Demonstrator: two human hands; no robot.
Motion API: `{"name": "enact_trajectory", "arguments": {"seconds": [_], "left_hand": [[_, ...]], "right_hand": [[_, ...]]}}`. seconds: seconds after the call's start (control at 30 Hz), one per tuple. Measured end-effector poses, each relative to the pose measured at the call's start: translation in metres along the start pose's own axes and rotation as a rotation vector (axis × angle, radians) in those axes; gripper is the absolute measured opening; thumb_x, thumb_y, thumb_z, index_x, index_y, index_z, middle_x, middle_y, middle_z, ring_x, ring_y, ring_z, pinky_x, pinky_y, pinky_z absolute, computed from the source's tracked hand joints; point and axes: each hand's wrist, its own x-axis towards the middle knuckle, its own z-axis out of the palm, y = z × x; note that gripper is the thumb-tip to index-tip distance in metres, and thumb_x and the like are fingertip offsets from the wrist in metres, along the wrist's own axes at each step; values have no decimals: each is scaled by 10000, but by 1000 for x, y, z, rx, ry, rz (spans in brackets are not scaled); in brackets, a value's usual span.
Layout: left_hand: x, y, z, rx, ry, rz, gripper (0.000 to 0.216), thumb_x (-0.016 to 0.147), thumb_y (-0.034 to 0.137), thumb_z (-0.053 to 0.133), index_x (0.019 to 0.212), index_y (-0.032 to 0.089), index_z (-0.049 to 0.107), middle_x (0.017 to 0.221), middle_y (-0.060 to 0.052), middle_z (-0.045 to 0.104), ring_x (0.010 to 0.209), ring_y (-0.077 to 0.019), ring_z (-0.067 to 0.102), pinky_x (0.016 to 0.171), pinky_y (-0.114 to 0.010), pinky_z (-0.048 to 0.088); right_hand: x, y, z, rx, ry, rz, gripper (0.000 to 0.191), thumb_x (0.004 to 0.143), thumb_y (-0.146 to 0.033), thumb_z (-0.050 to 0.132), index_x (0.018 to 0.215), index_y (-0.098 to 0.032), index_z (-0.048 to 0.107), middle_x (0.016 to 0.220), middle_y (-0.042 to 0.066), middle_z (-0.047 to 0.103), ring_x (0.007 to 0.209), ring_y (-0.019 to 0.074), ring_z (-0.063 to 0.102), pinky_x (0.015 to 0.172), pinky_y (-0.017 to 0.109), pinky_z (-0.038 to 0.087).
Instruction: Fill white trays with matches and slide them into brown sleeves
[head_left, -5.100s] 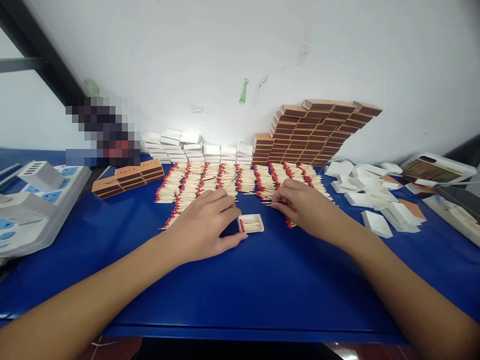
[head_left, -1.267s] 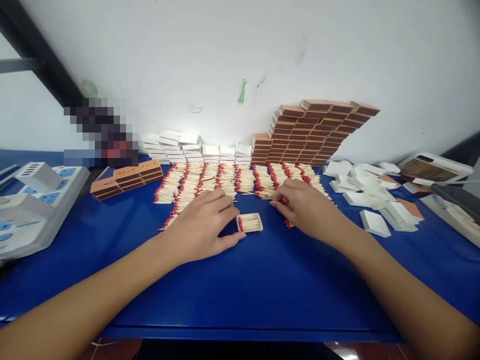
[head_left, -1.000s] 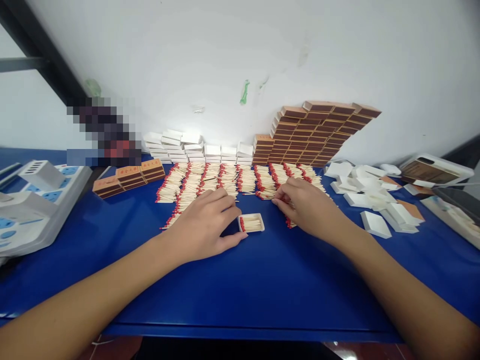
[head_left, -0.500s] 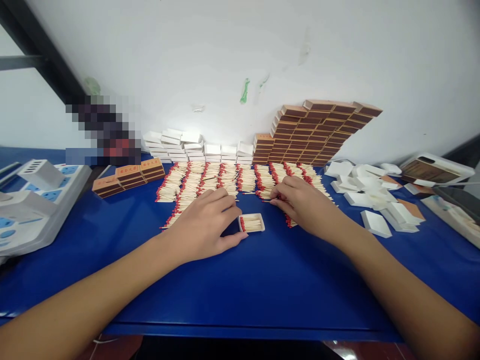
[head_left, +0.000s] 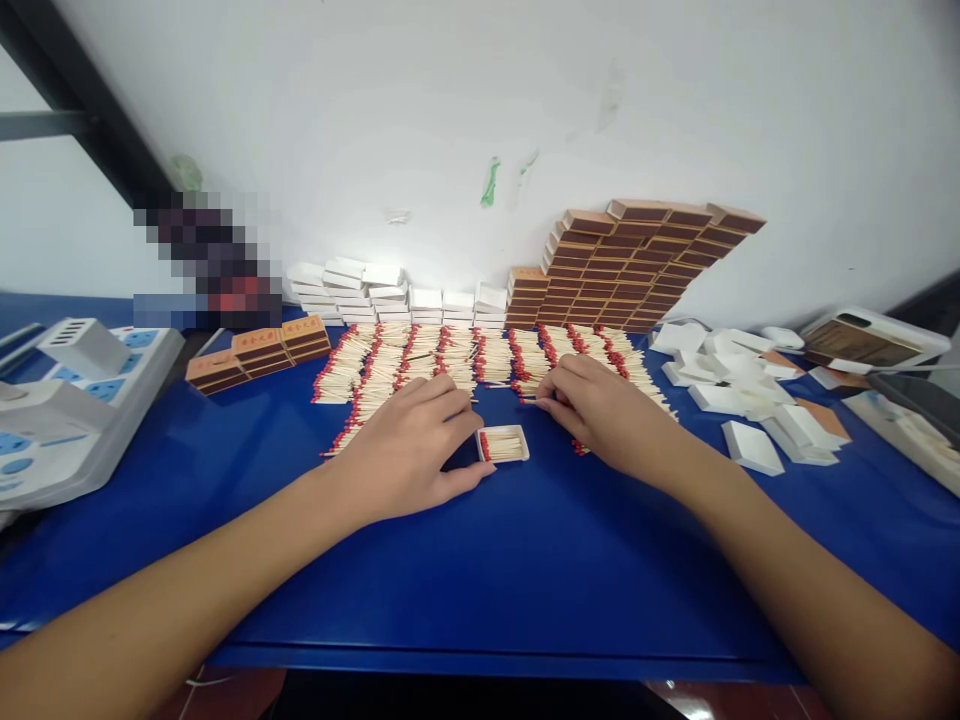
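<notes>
A small white matchbox tray (head_left: 513, 459) lies on the blue table, part filled with red-headed matches (head_left: 501, 444). My left hand (head_left: 412, 450) is around its left end, thumb at the near corner and index finger at the far corner, gripping it lightly. My right hand (head_left: 589, 405) is closed in a pinch at the near edge of the loose match rows (head_left: 529, 355), to the right of the tray. Whatever is between those fingertips is too small and hidden to make out. The palm covers part of the rows at right.
Filled brown matchboxes (head_left: 622, 270) are stacked against the wall, beside stacked white trays (head_left: 349, 285). More matchboxes (head_left: 259, 352) sit at left near a power strip (head_left: 97, 440). Loose white trays (head_left: 750, 445) and a phone (head_left: 874, 340) lie at right.
My right hand's fingertips have shifted very slightly at the edge of the match rows. My left hand and the tray have stayed in place.
</notes>
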Motion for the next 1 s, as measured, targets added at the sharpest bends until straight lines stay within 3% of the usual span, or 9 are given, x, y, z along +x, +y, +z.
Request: {"name": "enact_trajectory", "arguments": {"seconds": [0.33, 1.0], "left_hand": [[0, 0, 0, 15, -17, -27, 287, 1053, 439, 680, 1057, 160, 746, 1011, -93, 715, 1010, -274, 640, 890, -427, 543], [0, 0, 0, 13, 1, -12, 272, 1048, 427, 685, 1066, 161, 742, 1004, -90, 714, 1004, -278, 645, 895, -433, 548]], "right_hand": [[-1, -52, -5, 29, 24, -151, 136, 1091, -189, 539, 999, -220, 633, 993, 95, 670, 950, 257, 660, 797, 385, 537], [-1, -48, 4, 215, -47, -83, 105, 1076, -167, 565, 1038, -222, 646, 1028, 76, 679, 953, 226, 665, 813, 367, 551]]}}
